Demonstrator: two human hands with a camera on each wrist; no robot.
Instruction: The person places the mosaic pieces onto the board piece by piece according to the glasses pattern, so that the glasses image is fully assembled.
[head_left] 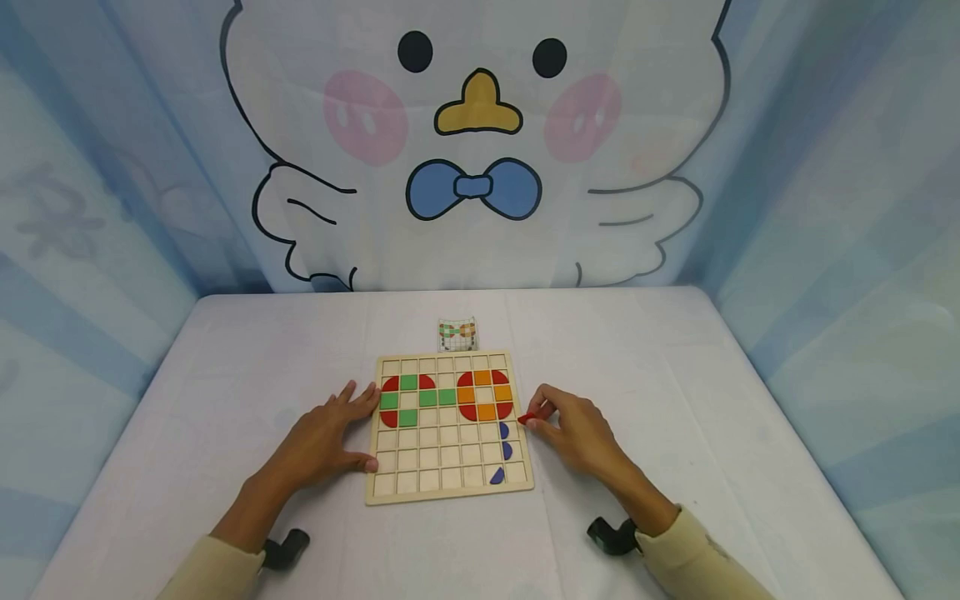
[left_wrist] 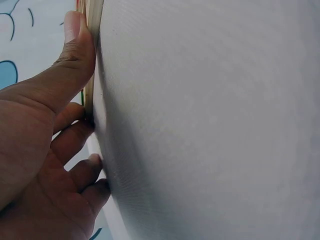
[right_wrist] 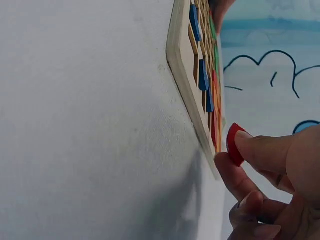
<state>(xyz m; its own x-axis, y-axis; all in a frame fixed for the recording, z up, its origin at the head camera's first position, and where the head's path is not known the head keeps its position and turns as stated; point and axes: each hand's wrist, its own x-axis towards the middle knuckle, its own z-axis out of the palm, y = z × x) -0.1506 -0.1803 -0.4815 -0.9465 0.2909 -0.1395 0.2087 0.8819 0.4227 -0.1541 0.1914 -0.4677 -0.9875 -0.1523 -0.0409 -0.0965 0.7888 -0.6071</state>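
Right hand (head_left: 577, 429) pinches a red piece (head_left: 527, 418) just beside the board's (head_left: 448, 496) right edge. Left hand (head_left: 330, 433), fingers spread flat, rests against the board's left edge.

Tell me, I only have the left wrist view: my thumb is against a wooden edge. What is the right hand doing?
Observer: The right hand pinches a small red piece just off the right edge of the wooden grid board.
Operator: Is anything on the board?
Observer: Yes, a red and green shape upper left, a red and orange one beside it.
Operator: Anything else?
Observer: Three blue pieces sit down the right side.
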